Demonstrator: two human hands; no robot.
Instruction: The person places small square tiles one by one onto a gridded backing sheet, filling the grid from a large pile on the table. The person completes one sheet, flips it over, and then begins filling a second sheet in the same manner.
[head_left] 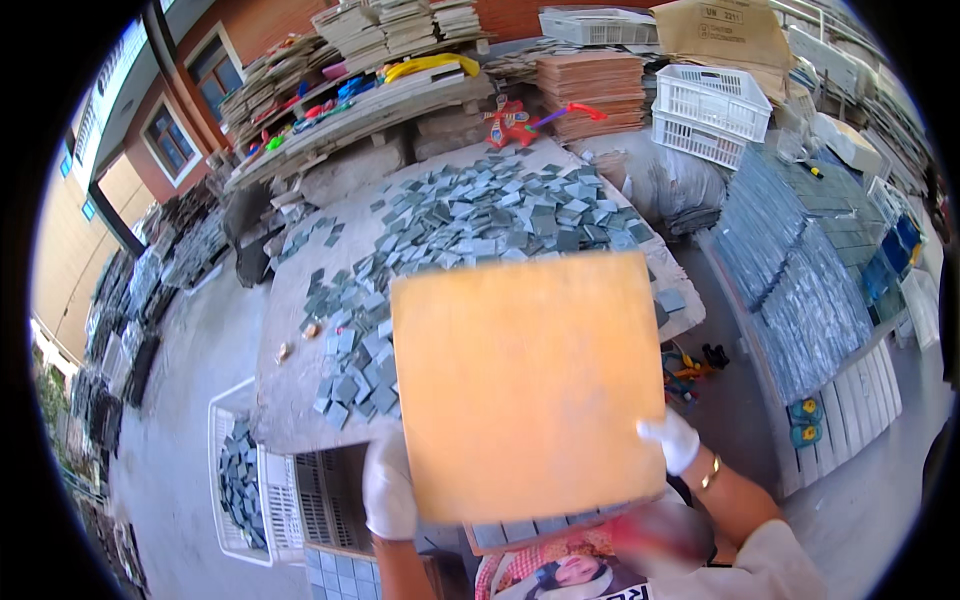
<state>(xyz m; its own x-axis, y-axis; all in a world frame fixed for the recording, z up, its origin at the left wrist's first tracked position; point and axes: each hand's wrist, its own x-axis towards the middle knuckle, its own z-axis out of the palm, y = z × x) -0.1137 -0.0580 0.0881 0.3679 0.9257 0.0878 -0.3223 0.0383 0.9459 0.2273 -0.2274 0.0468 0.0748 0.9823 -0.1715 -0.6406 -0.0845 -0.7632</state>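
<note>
A flat, square orange-yellow board [530, 390] is held up in front of me, hiding part of the table behind it. My left hand [390, 490], in a white glove, is closed on its lower left edge. On the opposite side my right hand [672, 440], also white-gloved, grips the right edge, with fingers partly behind the board. Just below the board's lower edge, a panel of grey square tiles [535, 526] shows near my lap. Loose grey-green tiles [480, 215] lie in a wide heap on the table [290, 385] beyond.
A white crate [232, 520] of loose tiles stands left of the table, beside another panel of square tiles [340, 572]. To the right is a pallet [850, 410] stacked with wrapped grey slabs [800, 300]. White baskets [712, 110] and brown square sheets [590, 95] sit at the back.
</note>
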